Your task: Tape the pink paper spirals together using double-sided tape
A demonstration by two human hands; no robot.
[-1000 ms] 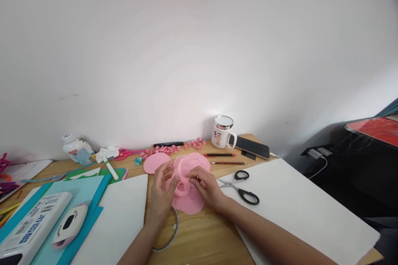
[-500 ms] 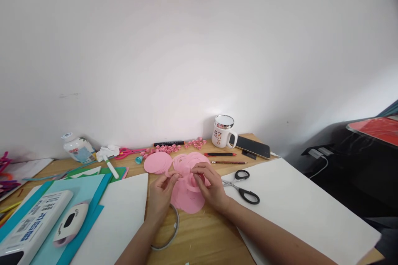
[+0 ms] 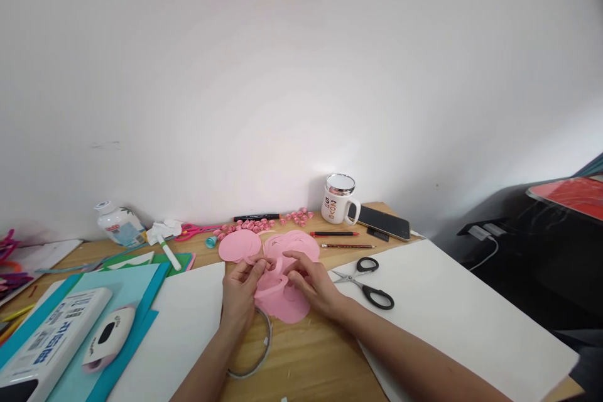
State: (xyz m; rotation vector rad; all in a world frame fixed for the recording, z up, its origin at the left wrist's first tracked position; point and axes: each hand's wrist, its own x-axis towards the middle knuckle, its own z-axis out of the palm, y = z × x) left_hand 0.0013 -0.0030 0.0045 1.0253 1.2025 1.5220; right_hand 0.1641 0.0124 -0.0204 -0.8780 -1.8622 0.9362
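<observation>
Both my hands meet over a heap of pink paper circles (image 3: 287, 308) on the wooden desk (image 3: 311, 358). My left hand (image 3: 239, 295) pinches one end of a curling pink paper spiral strip (image 3: 276, 273), fingers closed on it. My right hand (image 3: 313, 286) grips the same strip from the right, fingers bent round it. More uncut pink circles (image 3: 238, 245) lie just behind the hands.
Black scissors (image 3: 365, 282) lie right of my hands on a white sheet (image 3: 447, 314). Behind are small pink paper rolls (image 3: 254, 225), pencils (image 3: 332, 234), a mug (image 3: 336, 200), a phone (image 3: 381, 223). Left: blue paper (image 3: 127, 289), a paper punch (image 3: 106, 336), a glue bottle (image 3: 115, 223).
My hands kept working the pink strip: the left hand shifted slightly lower and closer to the right, and the spiral loop changed shape between them.
</observation>
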